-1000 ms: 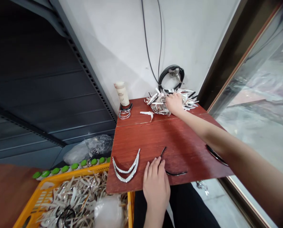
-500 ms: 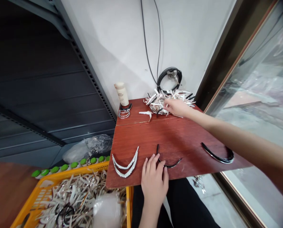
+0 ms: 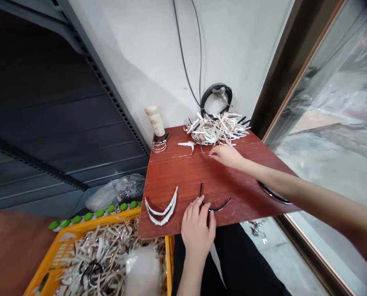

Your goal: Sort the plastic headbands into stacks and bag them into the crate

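Observation:
My left hand (image 3: 198, 225) lies flat at the near edge of the red-brown table (image 3: 183, 172), fingers stretched out, fingertips touching a thin black curved strip (image 3: 220, 204). My right hand (image 3: 228, 155) is reached out over the middle of the table, just in front of a heap of white and silver curved strips (image 3: 217, 128). Its fingers are pinched together; what they hold is too thin to name. Two silver curved strips (image 3: 162, 210) lie nested left of my left hand. Another black curved strip (image 3: 274, 195) lies partly under my right forearm.
At the back left stand a cream bottle (image 3: 155, 120), metal rings (image 3: 159, 145) and a loose white piece (image 3: 186, 144). A coiled black cable (image 3: 216, 95) hangs on the wall. A yellow crate (image 3: 63, 246) of strips sits lower left, beside a plastic bag (image 3: 118, 191). A window runs along the right.
My right hand has drawn back from the heap toward the middle of the table, fingers now pinched. My left hand has stayed on the black strip.

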A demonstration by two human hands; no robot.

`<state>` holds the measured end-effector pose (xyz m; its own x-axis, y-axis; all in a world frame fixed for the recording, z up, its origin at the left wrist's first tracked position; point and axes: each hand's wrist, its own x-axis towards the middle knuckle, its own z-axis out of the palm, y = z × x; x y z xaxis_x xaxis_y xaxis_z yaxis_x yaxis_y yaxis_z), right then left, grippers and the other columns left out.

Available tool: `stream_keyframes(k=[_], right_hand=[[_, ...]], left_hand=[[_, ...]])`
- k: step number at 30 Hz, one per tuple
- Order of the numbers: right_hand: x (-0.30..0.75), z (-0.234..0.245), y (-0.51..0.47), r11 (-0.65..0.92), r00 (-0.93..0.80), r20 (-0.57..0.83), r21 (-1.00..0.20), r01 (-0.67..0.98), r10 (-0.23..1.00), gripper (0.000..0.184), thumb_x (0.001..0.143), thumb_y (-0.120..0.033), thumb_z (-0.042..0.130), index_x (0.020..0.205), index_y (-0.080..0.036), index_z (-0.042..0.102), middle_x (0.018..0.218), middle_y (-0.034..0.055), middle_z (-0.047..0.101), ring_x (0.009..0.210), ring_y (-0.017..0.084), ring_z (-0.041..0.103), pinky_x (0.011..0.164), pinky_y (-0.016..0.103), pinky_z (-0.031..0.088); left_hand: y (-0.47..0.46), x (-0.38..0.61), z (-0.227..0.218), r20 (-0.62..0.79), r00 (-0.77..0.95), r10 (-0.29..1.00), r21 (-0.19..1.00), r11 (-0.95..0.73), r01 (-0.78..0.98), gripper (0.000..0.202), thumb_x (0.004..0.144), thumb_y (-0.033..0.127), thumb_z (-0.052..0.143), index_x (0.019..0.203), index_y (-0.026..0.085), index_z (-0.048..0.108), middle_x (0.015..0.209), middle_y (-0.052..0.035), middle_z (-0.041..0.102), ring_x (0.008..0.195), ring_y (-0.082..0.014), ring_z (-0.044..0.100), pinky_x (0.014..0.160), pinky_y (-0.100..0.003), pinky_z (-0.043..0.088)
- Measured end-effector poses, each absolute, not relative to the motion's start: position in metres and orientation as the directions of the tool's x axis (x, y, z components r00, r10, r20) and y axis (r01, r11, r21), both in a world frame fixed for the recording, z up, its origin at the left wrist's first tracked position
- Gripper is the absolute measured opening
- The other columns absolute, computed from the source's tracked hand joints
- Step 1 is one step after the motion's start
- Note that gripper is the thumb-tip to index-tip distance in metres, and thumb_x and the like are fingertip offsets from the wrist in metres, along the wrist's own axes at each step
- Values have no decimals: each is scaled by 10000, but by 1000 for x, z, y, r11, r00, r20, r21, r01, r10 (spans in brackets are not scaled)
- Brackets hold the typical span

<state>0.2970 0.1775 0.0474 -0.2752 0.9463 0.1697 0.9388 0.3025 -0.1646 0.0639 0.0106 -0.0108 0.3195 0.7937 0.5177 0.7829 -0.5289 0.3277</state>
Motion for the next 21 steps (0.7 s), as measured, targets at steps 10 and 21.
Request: stream_keyframes(k=[10,21], right_hand=[[285,110,111,629,-641,56,-276,727,765,225,858,-120,511,794,-208,708,856,56,670,926,248,521,972,488,324],[234,49,115,472,-417,226,-331,817,880,166,931,-254,559,935,-182,709,1007,79,672,963,218,589,903,355,421]], left_hand=[[12,69,-12,457,284,843,309,-450,838,417,921,260,538,1331,187,527,1358,-79,611,1218,-238,585,1036,-399,476],[13,69,-13,501,260,826,235,-418,878,564,949,299,486,1457,86,365,1396,-156,574,1298,-264,541,1174,-496,325]])
